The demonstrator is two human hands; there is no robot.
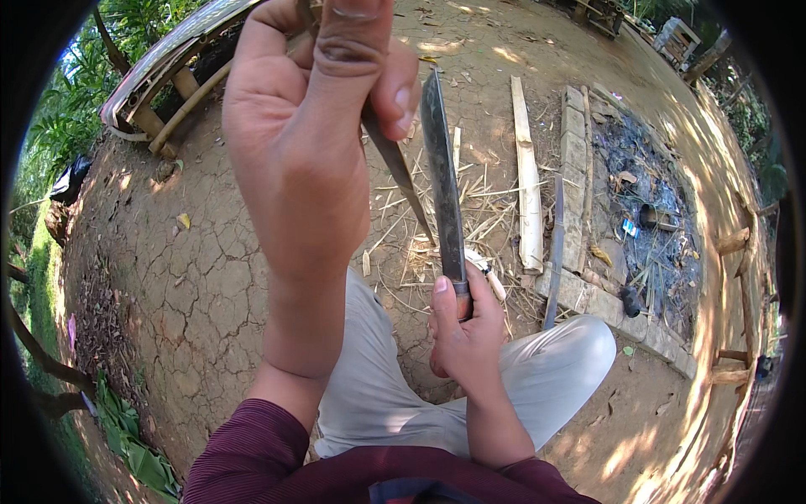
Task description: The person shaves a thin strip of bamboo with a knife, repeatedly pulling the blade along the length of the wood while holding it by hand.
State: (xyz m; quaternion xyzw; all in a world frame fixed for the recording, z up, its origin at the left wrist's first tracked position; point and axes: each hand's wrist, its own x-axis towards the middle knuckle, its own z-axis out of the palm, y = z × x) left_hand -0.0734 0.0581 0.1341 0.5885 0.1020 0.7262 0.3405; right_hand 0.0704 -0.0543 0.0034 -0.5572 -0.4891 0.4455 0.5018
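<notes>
Raised close to the camera, my left hand (302, 126) is closed around a narrow dark tapering strip (395, 168). Its thin end slants down toward the right, and its material is hard to tell. My right hand (470, 332) grips the wooden handle of a machete (442, 176), whose broad dark blade points up and away from me. In this view the strip's lower end shows just left of the machete blade; whether they touch I cannot tell. Pale shavings and thin strips (420, 256) lie on the ground beyond my bent legs. A pale curved piece (489, 273) shows behind my right hand.
A split length of bamboo (526, 176) lies right of the shavings. Beside it, a second long blade (556, 252) rests near a brick border (573, 168) around an ash bed (642, 210). A bamboo platform (176, 71) stands far left; green leaves (130, 441) lie near left.
</notes>
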